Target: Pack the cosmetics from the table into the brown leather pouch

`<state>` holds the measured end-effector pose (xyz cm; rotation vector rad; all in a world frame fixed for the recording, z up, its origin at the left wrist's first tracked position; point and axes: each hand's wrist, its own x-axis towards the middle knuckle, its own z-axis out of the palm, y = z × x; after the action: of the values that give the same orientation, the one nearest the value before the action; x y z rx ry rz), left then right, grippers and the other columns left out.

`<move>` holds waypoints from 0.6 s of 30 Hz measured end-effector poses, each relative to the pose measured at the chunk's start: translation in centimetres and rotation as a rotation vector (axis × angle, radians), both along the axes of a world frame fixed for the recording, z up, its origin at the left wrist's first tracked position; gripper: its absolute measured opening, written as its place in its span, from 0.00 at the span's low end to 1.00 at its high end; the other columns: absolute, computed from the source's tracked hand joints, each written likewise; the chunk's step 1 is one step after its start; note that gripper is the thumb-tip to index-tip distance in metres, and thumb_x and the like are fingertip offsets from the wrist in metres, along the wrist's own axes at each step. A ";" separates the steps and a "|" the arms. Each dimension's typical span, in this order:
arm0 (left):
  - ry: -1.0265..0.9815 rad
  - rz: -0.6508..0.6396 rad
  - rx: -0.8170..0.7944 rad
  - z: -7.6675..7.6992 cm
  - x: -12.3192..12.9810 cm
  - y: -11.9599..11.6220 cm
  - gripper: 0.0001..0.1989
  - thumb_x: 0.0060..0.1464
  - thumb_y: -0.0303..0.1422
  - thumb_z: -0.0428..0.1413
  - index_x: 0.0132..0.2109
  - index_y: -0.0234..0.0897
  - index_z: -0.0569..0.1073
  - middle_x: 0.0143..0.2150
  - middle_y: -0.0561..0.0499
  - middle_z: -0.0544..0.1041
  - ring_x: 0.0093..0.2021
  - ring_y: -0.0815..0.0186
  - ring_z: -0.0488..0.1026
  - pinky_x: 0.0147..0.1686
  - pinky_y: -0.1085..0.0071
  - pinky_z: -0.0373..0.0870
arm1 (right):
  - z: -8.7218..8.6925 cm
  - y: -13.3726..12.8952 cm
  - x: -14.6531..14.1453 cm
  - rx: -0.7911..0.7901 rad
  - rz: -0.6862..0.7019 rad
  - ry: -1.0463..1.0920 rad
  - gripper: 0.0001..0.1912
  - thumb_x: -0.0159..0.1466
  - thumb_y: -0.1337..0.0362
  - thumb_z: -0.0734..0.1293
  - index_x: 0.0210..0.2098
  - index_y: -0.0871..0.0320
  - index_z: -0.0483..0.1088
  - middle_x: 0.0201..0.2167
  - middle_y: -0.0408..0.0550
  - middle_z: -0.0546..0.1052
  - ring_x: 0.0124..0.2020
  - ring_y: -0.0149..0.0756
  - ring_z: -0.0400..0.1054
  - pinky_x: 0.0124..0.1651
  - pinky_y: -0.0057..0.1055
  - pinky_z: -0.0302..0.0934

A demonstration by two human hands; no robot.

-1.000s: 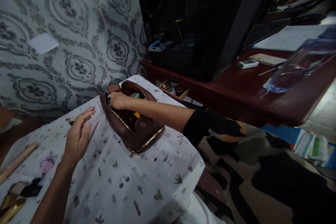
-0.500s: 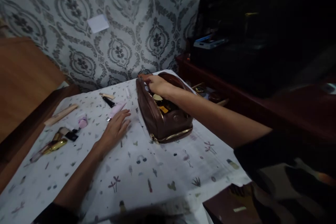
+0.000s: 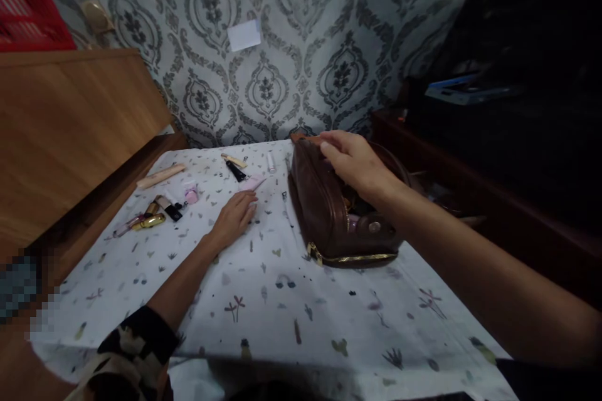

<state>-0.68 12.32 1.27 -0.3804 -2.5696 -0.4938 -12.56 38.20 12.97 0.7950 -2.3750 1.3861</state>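
A brown leather bag [image 3: 317, 200] with gold zips stands unzipped on the patterned white cloth. My right hand [image 3: 355, 163] reaches over its opening, thumb and fingers closed at the far rim beside a tan strip [image 3: 305, 138]. My forearm and hand cover much of the contents; a few small things show near the front. My left hand [image 3: 234, 216] lies flat and open on the cloth, holding nothing. Its fingertips are just in front of a pale pink tube [image 3: 252, 183]. Beyond it lie a black tube [image 3: 235, 171], a beige stick-like item [image 3: 234, 160] and a small white tube [image 3: 271, 162].
At the left lie a long beige item [image 3: 161, 176], a pink-capped bottle [image 3: 190, 193], a black-capped bottle [image 3: 168, 207] and a gold tube [image 3: 149, 221]. A wooden panel [image 3: 79, 131] borders the left side. Dark red furniture [image 3: 423, 156] stands right of the bag.
The view has swung left, so the table and bag appear farther right. My right hand stays at the bag's far rim and covers more of the opening. The left hand stays flat.
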 end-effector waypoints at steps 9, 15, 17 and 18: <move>0.060 0.280 -0.018 -0.2 -0.3 -2.7 0.16 0.69 0.37 0.43 0.55 0.36 0.70 0.59 0.40 0.72 0.63 0.58 0.66 0.64 0.55 0.63 | 0.1 -1.8 9.2 0.080 0.183 0.585 0.19 0.70 0.70 0.56 0.58 0.60 0.68 0.59 0.60 0.71 0.62 0.46 0.65 0.64 0.50 0.62; 0.049 0.580 -0.035 -0.2 -0.4 -5.1 0.19 0.67 0.39 0.45 0.57 0.32 0.69 0.65 0.30 0.65 0.69 0.46 0.57 0.66 0.41 0.52 | -6.4 -5.4 11.0 0.298 0.465 0.476 0.22 0.66 0.77 0.57 0.58 0.67 0.67 0.58 0.65 0.71 0.62 0.47 0.63 0.63 0.47 0.63; 0.014 0.729 -0.066 -0.1 -0.2 -5.8 0.21 0.66 0.39 0.46 0.59 0.31 0.68 0.67 0.28 0.61 0.71 0.41 0.52 0.66 0.38 0.49 | -8.3 -6.4 10.8 0.350 0.491 0.365 0.23 0.66 0.77 0.57 0.59 0.68 0.67 0.57 0.66 0.70 0.61 0.47 0.63 0.62 0.47 0.64; -0.007 0.788 -0.081 -0.1 -0.1 -6.2 0.22 0.66 0.39 0.46 0.59 0.30 0.68 0.68 0.27 0.60 0.72 0.39 0.50 0.65 0.36 0.49 | -9.0 -6.8 10.8 0.364 0.492 0.310 0.22 0.66 0.77 0.58 0.59 0.67 0.67 0.57 0.66 0.70 0.60 0.47 0.64 0.62 0.48 0.64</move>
<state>-0.73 6.13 1.18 0.5974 -2.4850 -0.0952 -1.79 31.44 3.99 1.6486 -2.2930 0.8816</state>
